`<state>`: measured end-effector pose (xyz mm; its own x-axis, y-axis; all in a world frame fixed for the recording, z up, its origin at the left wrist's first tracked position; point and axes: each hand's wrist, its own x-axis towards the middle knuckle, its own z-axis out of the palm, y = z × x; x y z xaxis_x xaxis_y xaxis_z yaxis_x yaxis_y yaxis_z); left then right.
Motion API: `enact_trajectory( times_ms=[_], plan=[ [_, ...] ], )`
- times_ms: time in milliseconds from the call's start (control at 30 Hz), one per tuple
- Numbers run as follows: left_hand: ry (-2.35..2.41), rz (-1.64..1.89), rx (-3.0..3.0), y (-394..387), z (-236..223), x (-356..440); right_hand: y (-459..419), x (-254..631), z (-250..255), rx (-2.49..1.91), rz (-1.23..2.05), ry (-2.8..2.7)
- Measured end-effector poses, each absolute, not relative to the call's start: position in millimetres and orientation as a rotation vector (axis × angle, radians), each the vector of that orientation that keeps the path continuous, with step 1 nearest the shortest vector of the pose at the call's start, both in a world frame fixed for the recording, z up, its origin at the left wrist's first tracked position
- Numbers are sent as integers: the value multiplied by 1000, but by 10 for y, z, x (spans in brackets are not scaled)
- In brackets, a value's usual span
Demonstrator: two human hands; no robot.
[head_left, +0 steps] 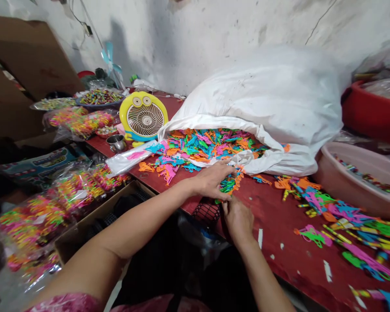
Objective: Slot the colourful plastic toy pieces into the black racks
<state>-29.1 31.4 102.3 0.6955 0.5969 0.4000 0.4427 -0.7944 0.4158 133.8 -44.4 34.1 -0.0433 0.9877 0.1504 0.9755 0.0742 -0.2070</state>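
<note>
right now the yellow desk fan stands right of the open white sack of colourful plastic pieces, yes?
No, the side is wrong: the head view shows the yellow desk fan to the left of the open white sack holding colourful plastic pieces.

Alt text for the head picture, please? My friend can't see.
A person's left hand and right hand handle colourful plastic pieces at a red table, before a white sack spilling more; a yellow big-eyed fan stands to its left.

Kinda love the yellow, big-eyed plastic fan [147, 120] beside a small silver metal cup [117, 144]; light-blue-bladed fan [107, 55] further back, brown cardboard box [26, 47] far left.
</note>
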Motion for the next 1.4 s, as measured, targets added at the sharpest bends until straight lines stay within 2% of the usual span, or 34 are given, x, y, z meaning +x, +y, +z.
enact_trajectory(
  times_ms=[267,500,767,1067,1167,1300,1400],
  plan=[
    [704,649,2727,415,1028,-310,-459,1328,279,-2025,121,-2048],
    [661,650,2821,472,1007,-321,-350,1646,158,-1570,511,-2019],
    [664,640,2891,445,1016,-295,-361,1554,176,-1649,127,-2074],
    [993,413,2912,269,1111,-249,-400,1277,220,-1968,139,-1969],
    [1137,493,2890,124,1095,-282,-392,1296,174,-1895,245,-1962],
    [1271,794,2876,-138,949,-307,-275,1517,123,-1623,487,-1948],
    [1348,971,2848,-286,808,-247,-47,1732,113,-1548,491,-1850]
  ],
)
